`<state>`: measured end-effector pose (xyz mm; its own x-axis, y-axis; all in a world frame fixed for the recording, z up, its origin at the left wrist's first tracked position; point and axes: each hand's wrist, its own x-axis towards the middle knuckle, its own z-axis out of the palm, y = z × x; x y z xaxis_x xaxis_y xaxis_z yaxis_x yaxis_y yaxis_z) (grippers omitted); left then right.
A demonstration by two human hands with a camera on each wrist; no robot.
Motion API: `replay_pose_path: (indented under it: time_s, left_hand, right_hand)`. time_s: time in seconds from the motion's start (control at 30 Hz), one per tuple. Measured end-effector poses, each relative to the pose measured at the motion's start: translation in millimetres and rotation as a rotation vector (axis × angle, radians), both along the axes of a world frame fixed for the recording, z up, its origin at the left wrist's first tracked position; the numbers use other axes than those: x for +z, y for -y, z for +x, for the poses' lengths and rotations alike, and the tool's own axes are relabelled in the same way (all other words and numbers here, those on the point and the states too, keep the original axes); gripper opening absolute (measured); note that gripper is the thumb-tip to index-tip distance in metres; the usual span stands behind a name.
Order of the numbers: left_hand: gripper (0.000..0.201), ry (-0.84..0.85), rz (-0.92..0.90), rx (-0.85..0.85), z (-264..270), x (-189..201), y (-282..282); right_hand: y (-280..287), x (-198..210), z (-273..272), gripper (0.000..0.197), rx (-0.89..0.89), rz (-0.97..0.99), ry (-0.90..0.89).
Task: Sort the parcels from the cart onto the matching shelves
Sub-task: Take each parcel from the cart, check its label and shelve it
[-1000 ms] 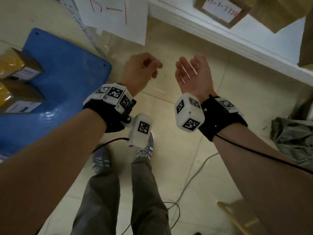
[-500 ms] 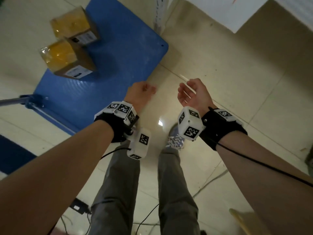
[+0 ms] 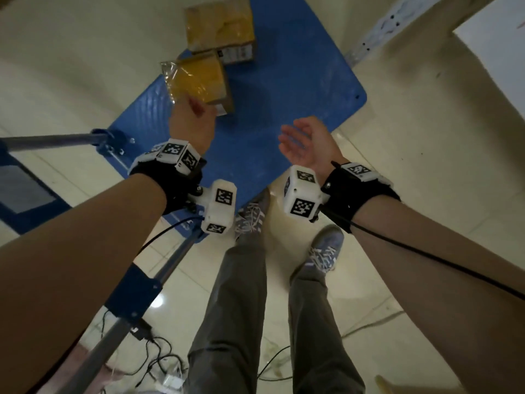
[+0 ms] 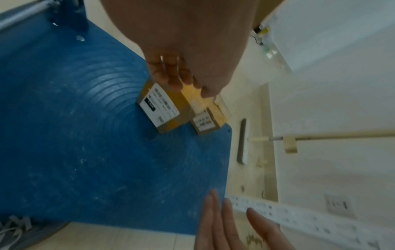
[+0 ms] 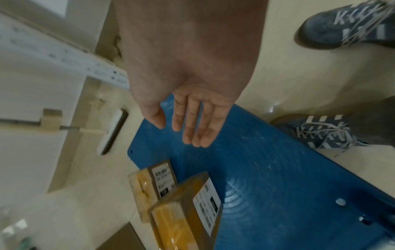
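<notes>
We see the left hand (image 3: 189, 120), its grip loosely curled and empty, just short of the nearer brown cardboard parcel wrapped in yellow film (image 3: 203, 81) on the blue plastic cart deck (image 3: 284, 89), while the open, empty right hand (image 3: 305, 142) hangs farther off.
</notes>
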<state>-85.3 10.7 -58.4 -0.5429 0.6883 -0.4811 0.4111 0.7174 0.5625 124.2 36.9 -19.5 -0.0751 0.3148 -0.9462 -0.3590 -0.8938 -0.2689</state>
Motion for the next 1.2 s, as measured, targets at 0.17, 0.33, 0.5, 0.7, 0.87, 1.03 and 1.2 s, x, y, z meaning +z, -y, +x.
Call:
replay_pose_path:
  time_s: [0.17, 0.33, 0.5, 0.7, 0.87, 1.03, 1.2]
  left_hand:
    - [0.027, -0.081, 0.118, 0.289, -47.9, -20.7, 3.0]
    - [0.072, 0.276, -0.001, 0.403, -74.3, -46.9, 2.7]
    - [0.079, 0.512, -0.113, 0.403, -76.4, -50.8, 3.2]
    - [0.105, 0.529, -0.012, 0.350, -59.4, -39.4, 22.0]
    - [0.131, 0.328, 0.034, -0.240, -21.9, -29.1, 32.8]
    - [0.135, 0.426, -0.033, -0.312, 37.0, -24.0, 32.5]
    - [0.110, 0.534, -0.084, -0.247, 86.7, -11.8, 21.8]
  right_hand:
    - [-16.3, -5.1, -64.8, 0.022, 0.169, 0.007, -0.022]
    - [-37.5, -1.8, -110.0, 0.035, 0.284, 0.064, -0.032]
    - [-47.3, -12.4, -122.9, 0.036, 0.469, 0.092, -0.056]
    - [-37.7, -17.3, -97.6, 0.011, 0.585, 0.064, 0.017]
    - [-25.9, -16.5, -50.9, 0.013, 0.559, 0.106, 0.098]
    - [-18.4, -7.2, 11.2, 0.011, 0.446, 0.117, 0.178]
    - [1.4, 1.5, 82.3, 0.009, 0.321, 0.091, 0.217]
